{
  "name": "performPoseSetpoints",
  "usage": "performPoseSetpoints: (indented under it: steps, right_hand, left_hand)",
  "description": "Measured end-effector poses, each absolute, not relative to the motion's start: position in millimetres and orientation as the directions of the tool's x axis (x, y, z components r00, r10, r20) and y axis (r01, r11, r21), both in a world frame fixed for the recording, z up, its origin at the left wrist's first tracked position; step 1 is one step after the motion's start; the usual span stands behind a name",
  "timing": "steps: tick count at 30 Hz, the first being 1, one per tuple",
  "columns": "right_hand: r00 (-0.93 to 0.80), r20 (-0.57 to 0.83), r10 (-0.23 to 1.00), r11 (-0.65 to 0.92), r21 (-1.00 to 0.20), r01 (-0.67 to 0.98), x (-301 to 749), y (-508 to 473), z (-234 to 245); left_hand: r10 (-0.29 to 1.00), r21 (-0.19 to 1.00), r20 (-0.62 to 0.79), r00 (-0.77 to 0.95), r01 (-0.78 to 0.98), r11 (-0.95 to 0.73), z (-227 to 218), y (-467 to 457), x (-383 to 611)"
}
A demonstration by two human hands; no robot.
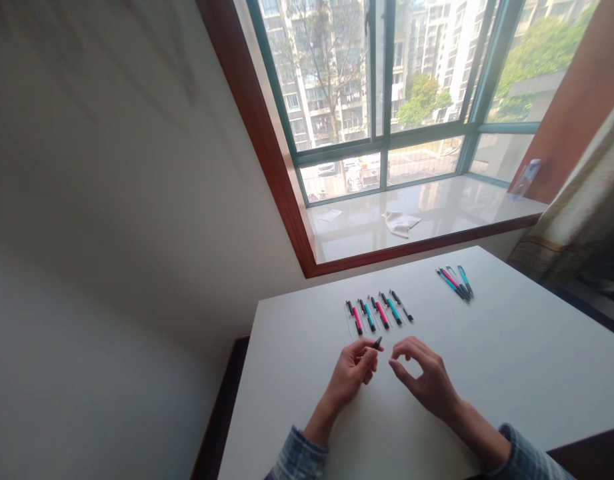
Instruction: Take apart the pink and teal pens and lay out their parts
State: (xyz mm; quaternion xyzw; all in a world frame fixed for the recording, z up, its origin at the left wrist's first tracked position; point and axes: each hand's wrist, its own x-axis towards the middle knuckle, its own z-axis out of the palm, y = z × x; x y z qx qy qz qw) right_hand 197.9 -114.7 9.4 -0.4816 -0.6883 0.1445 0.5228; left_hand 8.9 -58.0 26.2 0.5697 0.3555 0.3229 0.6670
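Observation:
My left hand (pixel 353 369) rests on the white table (pixel 511 360) with its fingers pinched round a small dark pen part (pixel 377 343) that sticks out of the fingertips. My right hand (pixel 423 373) hovers just to its right, fingers curled and apart, thumb near the forefinger, holding nothing that I can see. Just beyond both hands lies a row of several pens (pixel 379 311) with pink and teal barrels, side by side. A second small bunch of pens (pixel 455 282) lies farther back on the right.
A marble window sill (pixel 437 220) runs behind the table, with a white cloth (pixel 401 223) and a paper scrap (pixel 330 215) on it. A curtain (pixel 581 207) hangs at the right. A bare wall stands at the left.

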Motion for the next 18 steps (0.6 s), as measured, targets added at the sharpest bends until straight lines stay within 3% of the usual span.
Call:
performPoseSetpoints:
  steps: [4,9,18]
  right_hand:
    - [0.038,0.441,0.897,0.353,-0.765,0.538,203.9,-110.7,-2.0]
    - [0.106,0.411,0.905,0.294,-0.788,0.541,206.5,-109.8,-10.2]
    - [0.103,0.343,0.934,0.248,-0.827,0.504,211.0,-105.8,-12.4]
  left_hand:
    - [0.861,0.976,-0.025,0.508,0.199,-0.09,36.7,-65.1,10.7]
    - [0.815,0.872,0.138,0.563,0.321,-0.37,49.5,-74.7,16.5]
    - [0.78,0.761,0.147,0.609,0.435,-0.482,36.1,-80.3,27.8]
